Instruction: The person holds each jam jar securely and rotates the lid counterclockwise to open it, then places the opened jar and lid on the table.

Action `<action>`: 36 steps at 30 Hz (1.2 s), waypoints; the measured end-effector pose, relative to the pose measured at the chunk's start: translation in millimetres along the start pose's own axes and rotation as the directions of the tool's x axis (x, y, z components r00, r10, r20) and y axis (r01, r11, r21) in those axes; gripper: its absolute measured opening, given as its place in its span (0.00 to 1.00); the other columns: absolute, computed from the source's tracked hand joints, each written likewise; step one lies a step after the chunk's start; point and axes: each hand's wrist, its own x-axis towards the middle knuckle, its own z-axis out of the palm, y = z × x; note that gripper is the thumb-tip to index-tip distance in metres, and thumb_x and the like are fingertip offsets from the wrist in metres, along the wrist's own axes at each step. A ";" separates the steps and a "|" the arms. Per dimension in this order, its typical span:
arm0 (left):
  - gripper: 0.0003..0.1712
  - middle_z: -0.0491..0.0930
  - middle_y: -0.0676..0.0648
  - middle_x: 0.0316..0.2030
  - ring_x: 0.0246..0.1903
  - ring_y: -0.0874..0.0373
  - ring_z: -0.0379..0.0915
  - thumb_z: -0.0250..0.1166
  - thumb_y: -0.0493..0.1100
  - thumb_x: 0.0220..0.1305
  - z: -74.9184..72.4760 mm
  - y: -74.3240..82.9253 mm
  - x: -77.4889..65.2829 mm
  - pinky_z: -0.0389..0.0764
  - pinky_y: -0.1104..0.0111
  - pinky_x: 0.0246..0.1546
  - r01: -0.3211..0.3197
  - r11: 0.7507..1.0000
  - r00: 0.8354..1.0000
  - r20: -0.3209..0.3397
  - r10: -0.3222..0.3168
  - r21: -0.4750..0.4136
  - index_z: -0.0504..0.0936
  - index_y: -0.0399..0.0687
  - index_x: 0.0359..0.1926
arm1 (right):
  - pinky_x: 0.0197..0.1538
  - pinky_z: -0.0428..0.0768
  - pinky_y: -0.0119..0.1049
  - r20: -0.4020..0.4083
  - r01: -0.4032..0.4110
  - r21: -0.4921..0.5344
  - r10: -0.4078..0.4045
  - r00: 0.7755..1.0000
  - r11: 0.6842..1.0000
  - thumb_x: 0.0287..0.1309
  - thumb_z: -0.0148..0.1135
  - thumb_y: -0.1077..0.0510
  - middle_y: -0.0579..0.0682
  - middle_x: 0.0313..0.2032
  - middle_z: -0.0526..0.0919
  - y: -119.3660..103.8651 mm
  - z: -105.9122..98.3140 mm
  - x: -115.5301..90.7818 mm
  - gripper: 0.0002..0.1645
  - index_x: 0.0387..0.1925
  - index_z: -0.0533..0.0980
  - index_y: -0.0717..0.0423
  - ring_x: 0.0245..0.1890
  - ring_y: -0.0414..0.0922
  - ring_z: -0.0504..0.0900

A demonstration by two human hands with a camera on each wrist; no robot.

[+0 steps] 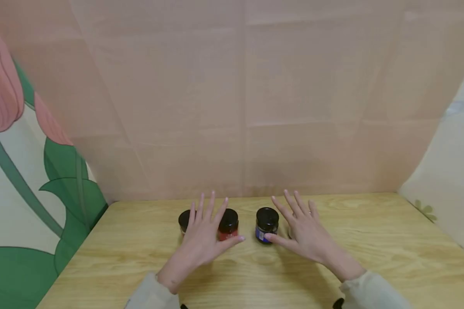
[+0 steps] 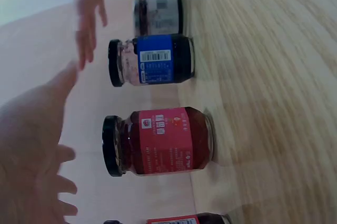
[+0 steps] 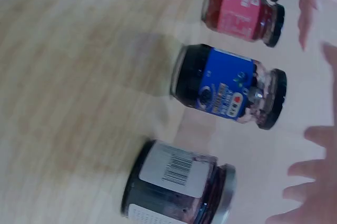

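Both hands are held over a row of glass jam jars with their fingers spread, and neither grips anything. My left hand [image 1: 203, 240] is above the two left jars: a black-lidded jar [image 1: 184, 219], partly hidden, and a pink-labelled jar of red jam [image 2: 166, 141]. My right hand [image 1: 307, 236] is at the right end, its thumb overlapping the blue-labelled jar [image 1: 267, 225] in the head view; contact cannot be told. Behind that hand, mostly hidden, stands a dark jar with a white barcode label [image 3: 174, 174], clear in the right wrist view.
The jars stand upright, spaced apart, on a wood-grain table [image 1: 131, 253]. A plain pinkish cloth [image 1: 239, 107] hangs behind the table's far edge. A wall with painted tulips [image 1: 19, 184] is on the left, and a pale wall [image 1: 452, 171] on the right.
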 end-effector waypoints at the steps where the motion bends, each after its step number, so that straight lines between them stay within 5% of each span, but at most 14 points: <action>1: 0.51 0.32 0.45 0.75 0.74 0.45 0.23 0.41 0.79 0.59 -0.6 -0.4 -0.2 0.34 0.46 0.71 0.004 1.000 1.000 -0.016 -0.004 -0.012 0.44 0.60 0.75 | 0.67 0.45 0.69 -0.020 0.007 0.002 -0.007 1.000 1.000 0.53 0.55 0.25 0.57 0.75 0.44 -0.3 -0.2 0.7 0.54 0.75 0.48 0.39 0.74 0.60 0.41; 6: 0.39 0.51 0.41 0.73 0.74 0.46 0.42 0.39 0.67 0.71 -4.1 -2.8 -1.1 0.46 0.51 0.72 0.002 0.998 0.987 -0.162 -0.013 -0.067 0.57 0.50 0.73 | 0.67 0.58 0.60 -0.193 0.073 0.029 -0.066 0.979 0.997 0.52 0.62 0.32 0.58 0.66 0.68 -1.7 1.9 5.0 0.46 0.69 0.64 0.46 0.68 0.57 0.63; 10: 0.32 0.65 0.39 0.67 0.68 0.45 0.57 0.51 0.58 0.70 -8.0 -3.5 -1.3 0.60 0.49 0.67 -0.038 0.996 0.956 -0.292 0.011 -0.086 0.68 0.44 0.66 | 0.61 0.68 0.54 -0.380 0.174 0.000 -0.161 0.911 0.985 0.50 0.68 0.42 0.54 0.49 0.83 -1.4 5.9 8.0 0.33 0.55 0.77 0.54 0.51 0.53 0.80; 15: 0.20 0.77 0.42 0.53 0.56 0.47 0.72 0.63 0.48 0.63 -10.0 -7.1 -1.9 0.72 0.53 0.57 -0.096 0.994 0.905 -0.421 0.065 -0.054 0.80 0.41 0.51 | 0.47 0.76 0.48 -0.500 0.248 -0.017 -0.223 0.837 0.969 0.48 0.69 0.53 0.51 0.37 0.86 -1.2 9.2 11.8 0.21 0.45 0.82 0.57 0.38 0.49 0.82; 21: 0.11 0.80 0.46 0.41 0.43 0.52 0.76 0.68 0.42 0.56 -7.7 -13.4 -1.1 0.78 0.58 0.46 -0.185 0.983 0.829 -0.536 0.159 0.005 0.83 0.43 0.39 | 0.41 0.77 0.45 -0.530 0.256 -0.005 -0.219 0.819 0.967 0.43 0.71 0.58 0.49 0.32 0.85 -1.1 9.2 14.9 0.14 0.36 0.83 0.57 0.32 0.45 0.81; 25: 0.09 0.80 0.47 0.37 0.36 0.55 0.75 0.70 0.40 0.53 -7.9 -19.6 -3.3 0.78 0.63 0.37 -0.207 0.978 0.796 -0.578 0.178 0.015 0.82 0.44 0.36 | 0.38 0.77 0.44 -0.528 0.264 0.018 -0.216 0.821 0.964 0.42 0.72 0.60 0.48 0.29 0.83 -3.6 10.0 16.1 0.13 0.34 0.83 0.58 0.28 0.42 0.77; 28: 0.10 0.79 0.47 0.35 0.32 0.57 0.73 0.71 0.39 0.51 -9.1 -24.1 -4.7 0.77 0.64 0.34 -0.201 0.980 0.794 -0.584 0.169 0.009 0.82 0.43 0.35 | 0.36 0.76 0.43 -0.525 0.267 0.035 -0.210 0.825 0.963 0.41 0.72 0.60 0.48 0.28 0.82 -3.7 9.8 15.5 0.13 0.34 0.82 0.58 0.27 0.41 0.76; 36: 0.20 0.78 0.43 0.43 0.42 0.49 0.75 0.72 0.42 0.49 -9.2 -35.3 -12.9 0.78 0.55 0.45 -0.178 0.984 0.829 -0.537 0.154 0.006 0.80 0.41 0.44 | 0.37 0.75 0.43 -0.518 0.283 0.063 -0.211 0.829 0.957 0.39 0.73 0.61 0.46 0.30 0.81 -1.4 11.3 11.4 0.17 0.36 0.82 0.57 0.29 0.40 0.74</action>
